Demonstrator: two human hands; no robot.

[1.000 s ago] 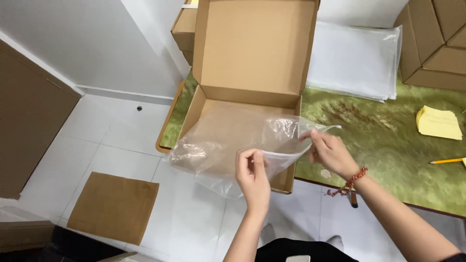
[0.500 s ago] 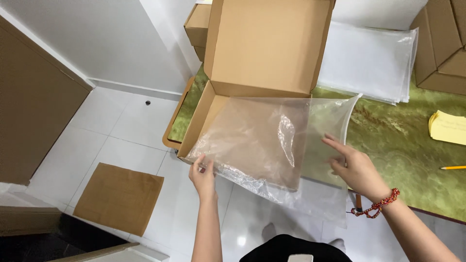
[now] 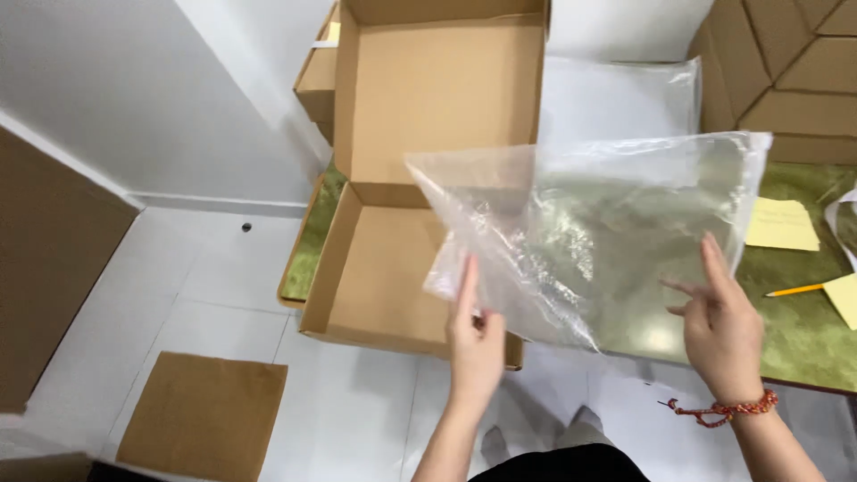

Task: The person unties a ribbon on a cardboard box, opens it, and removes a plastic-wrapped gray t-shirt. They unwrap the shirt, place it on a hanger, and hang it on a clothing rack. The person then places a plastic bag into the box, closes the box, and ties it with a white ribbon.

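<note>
A large clear crinkled plastic bag [image 3: 589, 236] was held up flat in the air, spread over the right half of an open brown corrugated cardboard mailer box [image 3: 393, 259] and the near edge of a green marbled tabletop [image 3: 803, 335]. The left hand [image 3: 475, 344] sat at about seven o'clock of the bag, its fingers pressed together and pinching the bag's lower left edge just in front of the box's near wall. The right hand [image 3: 721, 326], wearing a red beaded bracelet [image 3: 721, 411] at the wrist, lay at about five o'clock of the bag with fingers spread; whether it actually gripped the film could not be told. A stack of clear plastic bags [image 3: 616, 98] lay at twelve o'clock, folded brown cartons [image 3: 786, 71] at two o'clock, yellow sticky notes [image 3: 782, 225] and a pencil [image 3: 794, 290] at three o'clock. A flat brown cardboard sheet [image 3: 205, 415] lay on the white tiled floor [image 3: 223, 286] at eight o'clock.
</note>
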